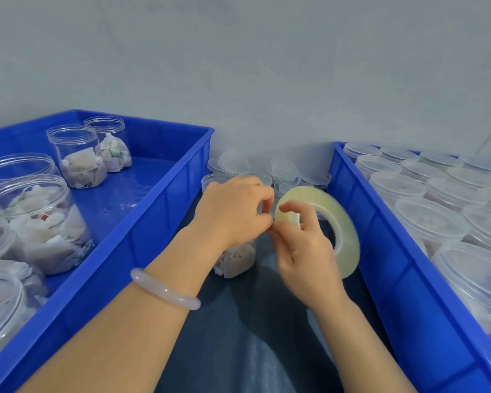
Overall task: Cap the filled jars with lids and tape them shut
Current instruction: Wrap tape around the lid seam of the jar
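Head camera looks down on a job that seems, from where I stand, about midway. The left hand is curled over the top of a jar of filled sachets. The right hand holds the tape roll just right of that grip, with fingers hooked through its core. The fingertips of both hands meet at the jar's rim. I cannot tell whether a lid sits under the palm, and no tape strand shows. Left of the grip, the left bin holds open jars, filled and waiting. Right of it, the right bin is packed with lidded jars; whether they are taped is unclear. Loose lids are heaped just beyond the grip.
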Motion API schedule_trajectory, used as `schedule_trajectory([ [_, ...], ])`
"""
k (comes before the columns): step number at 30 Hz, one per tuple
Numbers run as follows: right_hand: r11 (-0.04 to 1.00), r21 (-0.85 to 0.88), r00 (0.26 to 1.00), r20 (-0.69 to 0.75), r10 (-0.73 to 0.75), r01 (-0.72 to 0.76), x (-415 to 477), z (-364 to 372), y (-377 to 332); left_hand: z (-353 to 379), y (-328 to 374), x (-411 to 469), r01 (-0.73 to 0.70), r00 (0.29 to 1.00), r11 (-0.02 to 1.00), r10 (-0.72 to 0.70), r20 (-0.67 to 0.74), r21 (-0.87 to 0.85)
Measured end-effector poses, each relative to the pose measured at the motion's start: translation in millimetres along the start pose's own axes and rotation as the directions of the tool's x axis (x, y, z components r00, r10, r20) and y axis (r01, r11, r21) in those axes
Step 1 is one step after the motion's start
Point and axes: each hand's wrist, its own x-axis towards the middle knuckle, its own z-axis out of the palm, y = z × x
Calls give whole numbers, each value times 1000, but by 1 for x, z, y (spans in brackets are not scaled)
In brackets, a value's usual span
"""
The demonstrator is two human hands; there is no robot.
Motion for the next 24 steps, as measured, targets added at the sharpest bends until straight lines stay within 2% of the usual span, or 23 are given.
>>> schedule_trajectory([
  [3,999,3,999,-30,-44,44,-2,-3,-2,-3,0,1,-23,1000,999,24,9,-24],
  [7,998,51,999,-45,-28,30,-7,-7,-1,0,0,-1,-20,1000,999,20,1,-39],
  [10,985,78,965,-226,-131,152,-12,-17,-14,-1,-3,8,49,999,998,-50,15,33],
  [11,982,76,961,-232,-154,175,-8,-17,-18,-3,-6,11,79,997,996,-79,20,33],
  [12,987,34,972,-181,-147,156,-3,-17,-15,-4,-5,13,93,995,996,-94,44,11],
  [15,993,-44,993,16,114,-113,8,-10,4,-3,-3,14,53,991,999,-51,123,-14],
  [18,975,-107,969,133,208,-195,3,6,19,-6,-10,11,41,988,999,-37,151,-23],
  [19,970,-142,957,188,220,-196,-1,12,21,-6,-11,9,37,994,994,-26,107,-99],
  [20,967,-174,942,249,226,-186,-5,19,24,-5,-10,4,22,1000,976,-23,-5,-217],
  [21,964,-209,931,289,223,-166,-8,25,27,-3,-10,-2,-7,983,939,-58,-177,-344],
  [22,955,-260,927,300,223,-145,-9,30,29,2,-11,-8,-29,925,887,-151,-348,-461],
  [23,937,-322,925,300,233,-132,-9,33,33,9,-12,-15,-25,844,820,-290,-452,-572],
  [24,915,-382,922,295,251,-127,-9,35,36,15,-14,-21,1,769,732,-436,-467,-682],
])
